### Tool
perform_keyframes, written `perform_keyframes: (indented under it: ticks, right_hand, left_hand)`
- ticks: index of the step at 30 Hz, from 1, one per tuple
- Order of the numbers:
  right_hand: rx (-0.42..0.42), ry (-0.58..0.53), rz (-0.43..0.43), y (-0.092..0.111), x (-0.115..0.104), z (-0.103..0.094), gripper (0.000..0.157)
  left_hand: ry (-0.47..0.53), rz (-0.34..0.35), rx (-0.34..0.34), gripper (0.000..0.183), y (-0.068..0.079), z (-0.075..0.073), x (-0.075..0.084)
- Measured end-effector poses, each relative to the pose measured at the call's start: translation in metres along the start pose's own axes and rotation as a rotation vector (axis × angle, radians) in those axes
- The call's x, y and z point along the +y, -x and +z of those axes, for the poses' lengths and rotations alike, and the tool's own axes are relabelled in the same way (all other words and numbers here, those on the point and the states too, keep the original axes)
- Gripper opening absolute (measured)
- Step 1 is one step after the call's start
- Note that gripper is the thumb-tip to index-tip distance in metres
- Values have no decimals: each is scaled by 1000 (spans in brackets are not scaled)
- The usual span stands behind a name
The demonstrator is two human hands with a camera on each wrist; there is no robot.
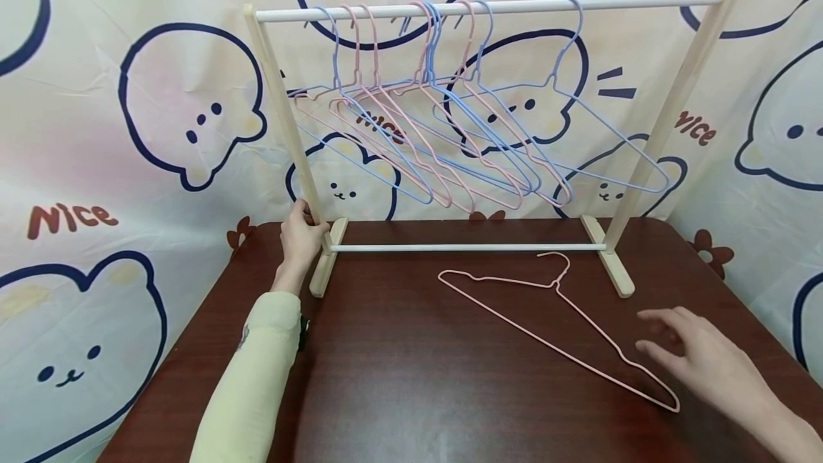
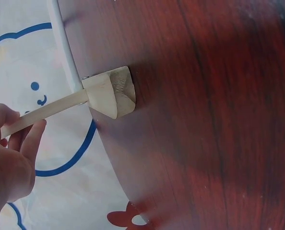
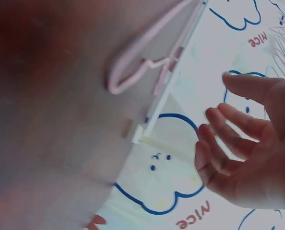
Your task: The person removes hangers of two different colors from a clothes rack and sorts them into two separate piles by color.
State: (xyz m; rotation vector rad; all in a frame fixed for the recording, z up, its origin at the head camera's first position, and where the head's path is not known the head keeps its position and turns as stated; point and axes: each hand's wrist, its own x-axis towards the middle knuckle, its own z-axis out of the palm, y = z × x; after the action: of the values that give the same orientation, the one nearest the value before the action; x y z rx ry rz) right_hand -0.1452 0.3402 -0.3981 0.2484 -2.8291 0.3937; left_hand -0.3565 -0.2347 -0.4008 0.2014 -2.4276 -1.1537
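My left hand (image 1: pixel 301 238) grips the left wooden post (image 1: pixel 283 113) of a hanger rack low down, close above its foot. In the left wrist view, the fingers and thumb wrap round that post (image 2: pixel 51 108). A pink clothes hanger (image 1: pixel 557 284) lies flat on the table, its hook toward the rack. Just right of the hanger's near corner, my right hand (image 1: pixel 710 356) is above the table, fingers relaxed and holding nothing. The right wrist view shows the hand (image 3: pixel 257 153) with spread fingers, apart from the pink hanger (image 3: pixel 114 81).
Several blue and pink hangers hang from the white top rail (image 1: pixel 643 1), bunched toward the middle and left. One blue hanger (image 1: pixel 553 79) hangs farther right. A lower rail (image 1: pixel 463 248) joins the rack's feet. Printed cloth (image 1: pixel 161 220) surrounds the brown table (image 1: pixel 386 349).
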Motion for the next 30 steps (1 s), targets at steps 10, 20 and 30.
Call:
perform_keyframes:
  ticks: [10,20,30]
  right_hand:
    - [362,-50,-112,-28,-15,-23,48]
    - [554,-117,-141,-58,-24,-37,50]
    - [656,-120,-203,-89,-25,-43,61]
  left_hand:
    - [1,1,-3,26,-1,1,-3]
    - [1,3,-13,27,-1,-1,-3]
    - [2,-1,-12,27,1,-1,1]
